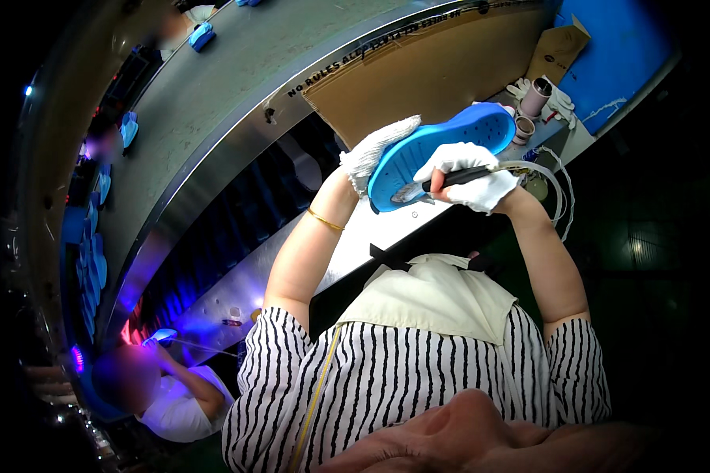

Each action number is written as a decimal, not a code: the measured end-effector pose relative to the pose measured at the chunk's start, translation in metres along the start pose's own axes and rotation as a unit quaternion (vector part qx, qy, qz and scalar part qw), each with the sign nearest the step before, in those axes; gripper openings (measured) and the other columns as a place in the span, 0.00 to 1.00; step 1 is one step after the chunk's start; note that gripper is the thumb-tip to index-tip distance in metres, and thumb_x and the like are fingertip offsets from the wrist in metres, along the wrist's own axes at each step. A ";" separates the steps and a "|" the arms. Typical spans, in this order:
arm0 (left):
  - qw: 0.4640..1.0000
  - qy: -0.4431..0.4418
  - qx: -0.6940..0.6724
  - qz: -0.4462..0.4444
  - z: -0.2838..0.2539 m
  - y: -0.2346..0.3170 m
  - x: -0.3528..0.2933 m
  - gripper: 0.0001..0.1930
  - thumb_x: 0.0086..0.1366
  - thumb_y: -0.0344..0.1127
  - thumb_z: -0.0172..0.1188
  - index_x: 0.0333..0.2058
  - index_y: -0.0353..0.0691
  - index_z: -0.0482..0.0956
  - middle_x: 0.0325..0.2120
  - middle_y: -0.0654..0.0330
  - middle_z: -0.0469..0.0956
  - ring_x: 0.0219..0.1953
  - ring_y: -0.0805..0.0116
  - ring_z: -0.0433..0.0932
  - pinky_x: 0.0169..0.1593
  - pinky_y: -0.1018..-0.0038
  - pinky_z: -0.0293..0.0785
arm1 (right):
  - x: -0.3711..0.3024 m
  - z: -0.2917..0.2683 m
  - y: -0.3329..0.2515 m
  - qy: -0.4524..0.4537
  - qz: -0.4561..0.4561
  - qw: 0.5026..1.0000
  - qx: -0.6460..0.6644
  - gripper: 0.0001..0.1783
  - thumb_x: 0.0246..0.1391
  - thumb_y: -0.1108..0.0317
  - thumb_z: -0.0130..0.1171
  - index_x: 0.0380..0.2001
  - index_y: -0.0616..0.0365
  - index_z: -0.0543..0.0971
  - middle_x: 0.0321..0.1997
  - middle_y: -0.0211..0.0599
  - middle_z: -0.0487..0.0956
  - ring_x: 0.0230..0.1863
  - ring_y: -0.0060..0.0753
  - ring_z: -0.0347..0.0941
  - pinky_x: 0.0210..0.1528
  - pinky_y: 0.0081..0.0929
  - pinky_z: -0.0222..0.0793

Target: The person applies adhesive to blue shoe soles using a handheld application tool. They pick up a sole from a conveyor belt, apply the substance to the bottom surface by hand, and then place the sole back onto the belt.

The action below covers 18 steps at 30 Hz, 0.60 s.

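Note:
A bright blue shoe sole (406, 158) is held up in front of me, tilted, its ridged and dotted inner face showing. My left hand (380, 148), in a white knit glove, grips its left edge near the heel end; the fingertips lie along the rim. My right hand (475, 180), in a white glove with a bare fingertip showing, is closed round a black-handled brush (455, 177). The brush's pale bristles touch the sole near the heel. From the handle's back end a clear hose (556, 185) curves down to the right.
Beyond the sole stands a cardboard panel (426, 79) beside a curved metal-edged conveyor (237, 75) carrying several blue soles. At the right, a pinkish bottle (536, 96), a small cup (523, 130) and white gloves (562, 102) sit by a blue panel (615, 67). A co-worker (183, 402) works at lower left.

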<state>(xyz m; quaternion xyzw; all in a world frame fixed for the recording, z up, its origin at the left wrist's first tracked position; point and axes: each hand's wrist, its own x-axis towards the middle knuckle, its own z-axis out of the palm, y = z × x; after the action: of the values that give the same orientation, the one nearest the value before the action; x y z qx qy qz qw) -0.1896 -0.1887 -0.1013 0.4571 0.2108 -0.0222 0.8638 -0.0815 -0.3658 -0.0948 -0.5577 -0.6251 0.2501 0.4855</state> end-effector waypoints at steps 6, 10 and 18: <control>0.996 -0.023 0.078 -0.026 0.000 0.005 -0.012 0.26 0.60 0.52 0.58 0.46 0.34 0.73 0.33 0.49 0.78 0.30 0.62 0.80 0.31 0.65 0.81 | -0.008 -0.019 0.008 -0.076 0.076 0.993 -0.042 0.06 0.36 0.79 0.61 0.19 0.57 0.76 0.26 0.35 0.78 0.31 0.32 0.75 0.37 0.25 0.71; 0.998 -0.045 -0.015 -0.030 -0.009 0.001 -0.005 0.25 0.61 0.51 0.57 0.46 0.34 0.72 0.34 0.48 0.78 0.31 0.61 0.80 0.34 0.63 0.81 | -0.015 -0.028 -0.002 0.013 0.032 0.999 0.001 0.06 0.39 0.80 0.62 0.21 0.59 0.75 0.31 0.35 0.78 0.33 0.26 0.74 0.38 0.23 0.70; 0.951 -0.135 -0.238 0.146 -0.010 -0.034 0.019 0.41 0.62 0.66 0.39 0.60 0.34 0.58 0.55 0.39 0.64 0.55 0.43 0.68 0.58 0.52 0.65 | -0.018 0.040 -0.009 0.146 -0.032 0.989 0.012 0.06 0.41 0.80 0.64 0.25 0.62 0.78 0.24 0.35 0.79 0.25 0.21 0.74 0.30 0.20 0.70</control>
<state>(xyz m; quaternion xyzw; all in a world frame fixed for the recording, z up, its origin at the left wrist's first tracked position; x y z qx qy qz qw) -0.1835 -0.1981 -0.1400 0.2572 0.0219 0.0936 0.9616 -0.1226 -0.3761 -0.1089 -0.5621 -0.5620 0.1579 0.5859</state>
